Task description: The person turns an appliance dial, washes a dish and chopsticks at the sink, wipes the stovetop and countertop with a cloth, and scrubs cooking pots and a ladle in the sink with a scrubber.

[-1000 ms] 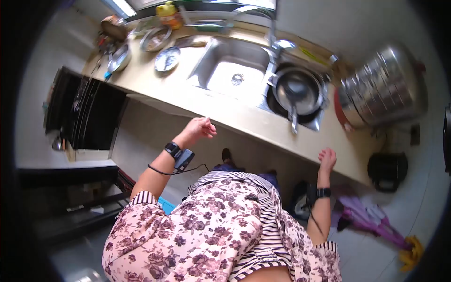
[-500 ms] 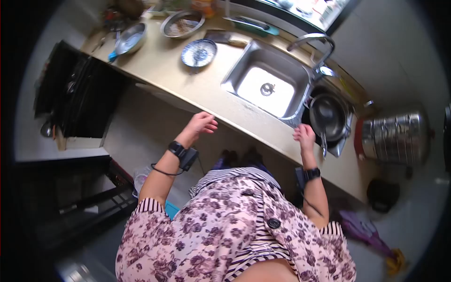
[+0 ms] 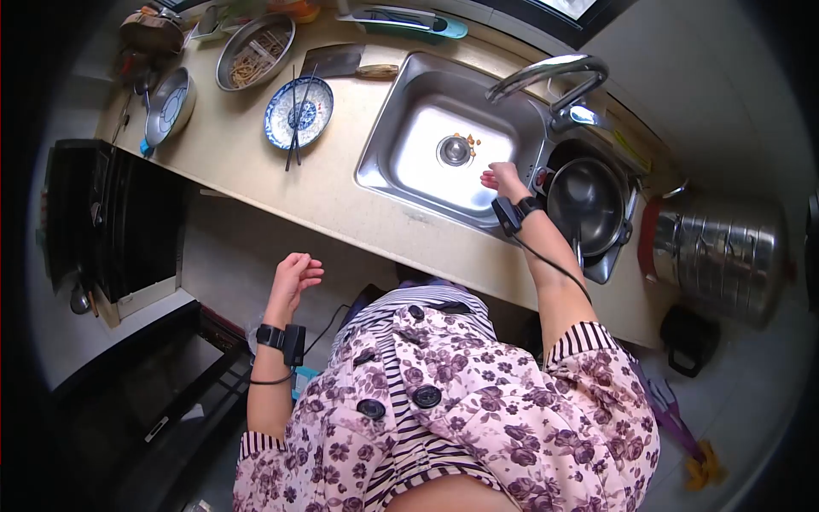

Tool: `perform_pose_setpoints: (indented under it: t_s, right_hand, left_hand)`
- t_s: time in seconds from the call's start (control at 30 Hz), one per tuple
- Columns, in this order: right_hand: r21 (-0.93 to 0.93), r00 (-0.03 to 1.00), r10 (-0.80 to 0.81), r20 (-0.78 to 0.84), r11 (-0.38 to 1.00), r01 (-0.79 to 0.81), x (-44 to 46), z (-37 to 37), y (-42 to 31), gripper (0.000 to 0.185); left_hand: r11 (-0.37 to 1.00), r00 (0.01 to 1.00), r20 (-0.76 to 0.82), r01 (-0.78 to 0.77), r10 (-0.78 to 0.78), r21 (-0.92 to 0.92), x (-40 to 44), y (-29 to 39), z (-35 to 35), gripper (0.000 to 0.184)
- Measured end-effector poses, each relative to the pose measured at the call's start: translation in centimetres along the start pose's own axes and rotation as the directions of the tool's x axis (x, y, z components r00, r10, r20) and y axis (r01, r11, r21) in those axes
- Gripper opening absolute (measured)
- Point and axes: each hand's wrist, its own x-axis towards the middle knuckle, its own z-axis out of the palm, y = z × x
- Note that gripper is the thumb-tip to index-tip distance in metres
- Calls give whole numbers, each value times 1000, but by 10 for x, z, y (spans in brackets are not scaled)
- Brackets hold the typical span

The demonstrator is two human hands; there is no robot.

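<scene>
My right hand (image 3: 503,178) reaches over the near right side of the steel sink (image 3: 375,162), its fingers pointing left and loosely apart with nothing seen in them. Small orange-brown scraps (image 3: 471,143) lie beside the drain strainer (image 3: 455,151). In front of the counter hangs my left hand (image 3: 297,276), empty, with loosely bent fingers. The curved faucet (image 3: 546,72) arches over the sink's far right corner. A black wok (image 3: 587,205) sits right of the sink, near my right forearm.
On the counter (image 3: 341,200) stand a blue-and-white bowl (image 3: 316,102) with chopsticks (image 3: 295,128) across it, a cleaver (image 3: 334,61), a metal bowl of brown strips (image 3: 256,55) and another metal bowl (image 3: 168,107). A large banded steel container (image 3: 721,252) is at the right.
My right hand has moved from the counter's front edge to over the sink. My left hand has dropped back, down and left. The view has shifted to the right.
</scene>
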Motion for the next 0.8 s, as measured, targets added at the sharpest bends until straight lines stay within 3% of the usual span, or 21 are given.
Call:
perform_pose_setpoints:
  t_s: [0.1, 0.2, 0.3, 0.4, 0.43, 0.57, 0.7, 0.8]
  right_hand:
    - [-171, 997, -40, -72, 985, 27, 43, 21, -8, 28]
    - [-420, 964, -194, -179, 902, 104, 56, 42, -20, 32]
    - [-672, 889, -458, -11, 661, 333, 81, 50, -9, 37]
    - [-698, 773, -624, 115, 502, 510, 86, 66, -3, 42]
    - [-834, 767, -631, 115, 358, 419, 90, 73, -4, 41]
    - [-910, 759, -636, 137, 222, 350, 73, 71, -3, 34]
    - [-918, 788, -613, 50, 283, 278, 70, 66, 1, 33]
    - [-896, 723, -682, 111, 246, 370, 54, 59, 1, 28]
  left_hand:
    - [1000, 999, -33, 14, -15, -25, 5, 12, 1, 16]
    - [998, 998, -50, 46, -49, -53, 11, 16, 7, 15]
    - [991, 991, -60, 117, -121, -68, 7, 13, 21, 15]
    - [986, 986, -53, 157, -160, -57, 15, 18, 27, 16]
    - [985, 985, -51, 165, -168, -57, 18, 21, 29, 16]
    - [983, 984, -26, 176, -178, -49, 22, 22, 35, 17]
    - [982, 984, -4, 180, -180, -60, 29, 18, 40, 18]
    - [980, 982, 4, 190, -190, -56, 36, 17, 40, 18]
